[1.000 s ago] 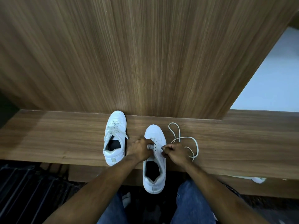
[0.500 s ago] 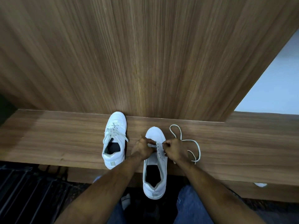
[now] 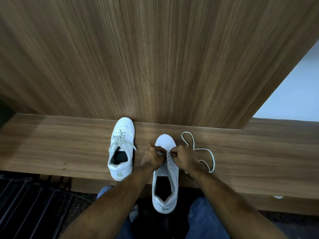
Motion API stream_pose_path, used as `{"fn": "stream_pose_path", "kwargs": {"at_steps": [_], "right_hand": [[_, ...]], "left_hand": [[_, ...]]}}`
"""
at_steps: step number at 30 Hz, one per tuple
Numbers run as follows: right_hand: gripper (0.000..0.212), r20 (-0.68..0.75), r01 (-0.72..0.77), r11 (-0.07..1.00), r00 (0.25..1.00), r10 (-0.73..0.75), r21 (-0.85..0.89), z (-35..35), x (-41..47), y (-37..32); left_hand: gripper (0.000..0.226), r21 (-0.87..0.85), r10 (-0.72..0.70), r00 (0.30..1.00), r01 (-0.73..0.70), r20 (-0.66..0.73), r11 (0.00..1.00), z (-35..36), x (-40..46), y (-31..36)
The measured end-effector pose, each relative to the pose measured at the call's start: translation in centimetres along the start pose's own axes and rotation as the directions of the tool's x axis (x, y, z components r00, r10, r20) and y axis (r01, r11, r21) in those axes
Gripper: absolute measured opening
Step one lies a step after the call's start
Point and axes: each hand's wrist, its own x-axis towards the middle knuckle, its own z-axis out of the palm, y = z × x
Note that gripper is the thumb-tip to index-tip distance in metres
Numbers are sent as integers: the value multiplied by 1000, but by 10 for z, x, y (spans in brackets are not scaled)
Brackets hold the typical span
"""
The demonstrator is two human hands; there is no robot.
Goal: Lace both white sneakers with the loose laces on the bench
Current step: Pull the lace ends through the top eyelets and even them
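Two white sneakers sit on the wooden desk (image 3: 51, 144), toes toward the wood-panelled wall (image 3: 138, 57); the laced sneaker (image 3: 121, 149) on the left lies wholly on the desk, its toe touching the wall, its lace crossed through the eyelets with loose ends trailing to either side; its opening shows only a dark insole. The unlaced sneaker (image 3: 165, 180) stands just beside it to the right, its heel overhanging the desk's near edge, its dark interior holding nothing that can be seen. The left hand (image 3: 151, 158) has its fingers curled at the front eyelets, pinching what seems to be a lace end, though the detail is too small to be sure; the right hand (image 3: 185, 158) is likewise curled, pinching the loose lace (image 3: 208, 150) at the opposite eyelet row; the rest of that lace lies in loops on the desk to the right of the shoe. Blue jeans (image 3: 205, 219) show below.
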Motion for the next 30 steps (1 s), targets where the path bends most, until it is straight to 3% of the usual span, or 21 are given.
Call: {"fn": "stream_pose_path", "kwargs": {"at_steps": [4, 10, 17, 20, 22, 24, 27, 30], "right_hand": [[29, 1, -45, 992, 999, 45, 115, 1, 0, 3], [25, -2, -107, 971, 994, 110, 212, 8, -2, 0], [21, 16, -143, 964, 990, 143, 223, 8, 1, 2], [29, 40, -141, 952, 990, 135, 272, 7, 1, 4], [31, 32, -84, 937, 996, 77, 339, 6, 2, 1], [33, 31, -12, 930, 1000, 1, 368, 5, 3, -5], [26, 36, 32, 938, 998, -48, 344, 6, 5, -16], [17, 22, -4, 954, 1000, -2, 300, 4, 7, -22]], "left_hand": [[17, 69, -12, 999, 14, -35, 997, 2, -2, 7], [16, 308, -6, 999, 22, -54, 951, 4, -1, 16], [18, 428, 156, 983, -181, 95, 886, -12, 1, 20], [8, 263, 153, 982, -178, 112, 948, -27, 3, 16], [12, -55, 60, 993, -55, 97, 997, -35, 3, 14], [17, -287, -46, 993, 76, 110, 955, -40, 1, 15], [16, -338, -85, 992, 113, 97, 934, -37, -3, 15], [15, -309, -122, 991, 133, 54, 942, -28, -4, 9]]}}
